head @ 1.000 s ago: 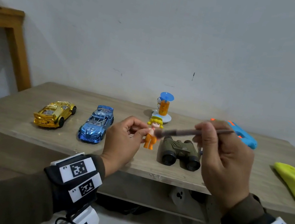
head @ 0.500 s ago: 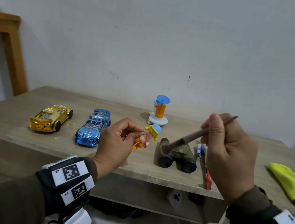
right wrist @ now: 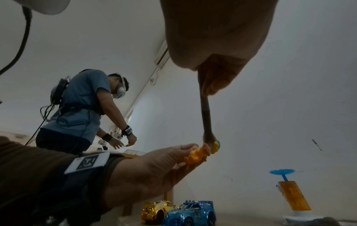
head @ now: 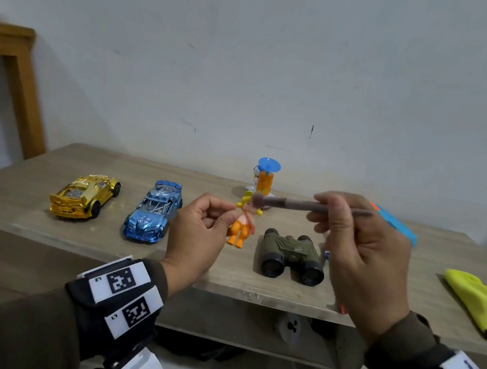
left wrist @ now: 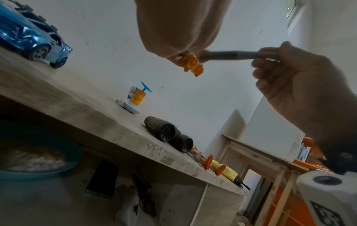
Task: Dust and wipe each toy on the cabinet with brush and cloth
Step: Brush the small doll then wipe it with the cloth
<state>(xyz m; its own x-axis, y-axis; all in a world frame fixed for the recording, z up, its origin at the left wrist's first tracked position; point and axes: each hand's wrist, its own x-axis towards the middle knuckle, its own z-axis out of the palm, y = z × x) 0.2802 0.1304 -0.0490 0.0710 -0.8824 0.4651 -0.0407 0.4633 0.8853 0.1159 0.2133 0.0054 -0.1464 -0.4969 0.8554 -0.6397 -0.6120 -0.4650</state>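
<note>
My left hand (head: 205, 226) pinches a small orange doll with yellow hair (head: 240, 229) upright above the cabinet's front edge. My right hand (head: 353, 236) grips a thin brush (head: 303, 206) held level, and its bristle tip (head: 257, 199) touches the doll's head. The right wrist view shows the brush (right wrist: 206, 119) pointing down onto the doll (right wrist: 199, 155); the left wrist view shows the doll (left wrist: 193, 64) with the brush (left wrist: 228, 55) behind it. A yellow cloth (head: 482, 301) lies at the cabinet's right end.
On the wooden cabinet top (head: 35, 212) stand a gold car (head: 84, 195), a blue car (head: 154, 211), green binoculars (head: 291, 254), a blue-and-orange fan toy (head: 264, 178) at the back and a blue toy (head: 397, 226) behind my right hand. Another person (right wrist: 83, 113) works at the left.
The doll has been turned back upright from a tilt. The brush swung from pointing down at the binoculars to level, with its tip on the doll's head.
</note>
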